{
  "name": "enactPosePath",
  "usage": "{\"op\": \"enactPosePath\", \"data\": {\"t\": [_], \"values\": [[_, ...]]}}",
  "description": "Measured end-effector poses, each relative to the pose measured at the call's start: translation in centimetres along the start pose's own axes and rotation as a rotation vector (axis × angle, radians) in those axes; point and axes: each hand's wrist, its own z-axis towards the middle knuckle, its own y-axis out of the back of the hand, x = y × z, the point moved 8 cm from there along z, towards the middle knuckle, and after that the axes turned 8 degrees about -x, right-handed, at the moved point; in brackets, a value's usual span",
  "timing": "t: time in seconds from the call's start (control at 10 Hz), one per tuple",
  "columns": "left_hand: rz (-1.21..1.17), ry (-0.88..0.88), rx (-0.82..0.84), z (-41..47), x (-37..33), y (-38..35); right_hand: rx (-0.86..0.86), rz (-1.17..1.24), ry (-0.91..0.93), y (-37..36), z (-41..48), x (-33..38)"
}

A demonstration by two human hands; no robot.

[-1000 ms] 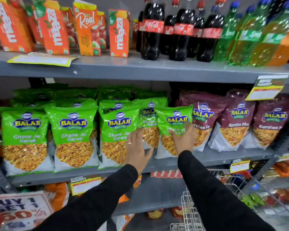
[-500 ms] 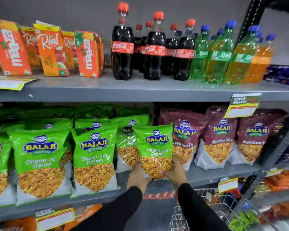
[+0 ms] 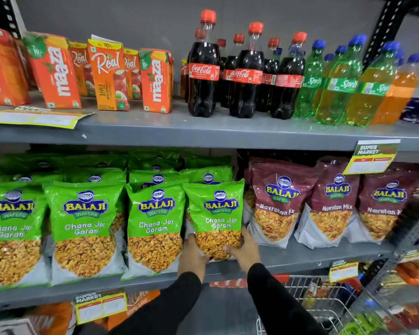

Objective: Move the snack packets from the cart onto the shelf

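**op:** Since the frame half a second back, both my hands and the green packet [image 3: 214, 218] sit further right along the shelf [image 3: 300, 258], and the view has dropped a bit lower. Left hand [image 3: 194, 256] and right hand [image 3: 243, 250] are both clamped on the bottom corners of that one packet, thumbs wrapped over the front. It stands upright at the front edge of the middle shelf, right end of the green row [image 3: 82, 226], just beside the maroon packets [image 3: 276, 204].

**reply:** How does it handle? Looks like a floppy pouch.

**op:** My guess is light and soft. Glossy plastic film, so probably a bit slippery, and the snack inside likely crushes if I squeeze hard. The bottom is puffed with loose yellow flakes showing through a clear window, the top is flat and sealed. I'd hold it low at the corners, where the contents give it some body.

**reply:** More left?

**op:** Wire cart [image 3: 324, 305] is below right; its contents are too blurry to count.
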Motion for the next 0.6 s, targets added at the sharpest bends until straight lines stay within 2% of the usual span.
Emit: {"op": "enactPosePath", "data": {"t": [0.4,0.5,0.6], "values": [[0.083,0.009,0.056,0.1,0.2,0.2,-0.006,-0.019,-0.038,0.1,-0.8,0.4],[0.093,-0.029,0.058,-0.1,-0.1,0.3,-0.021,0.005,0.003,0.0,-1.1,1.1],[0.067,-0.092,0.018,-0.1,-0.7,1.3,-0.253,0.097,0.056,1.7,-0.8,2.5]]}}
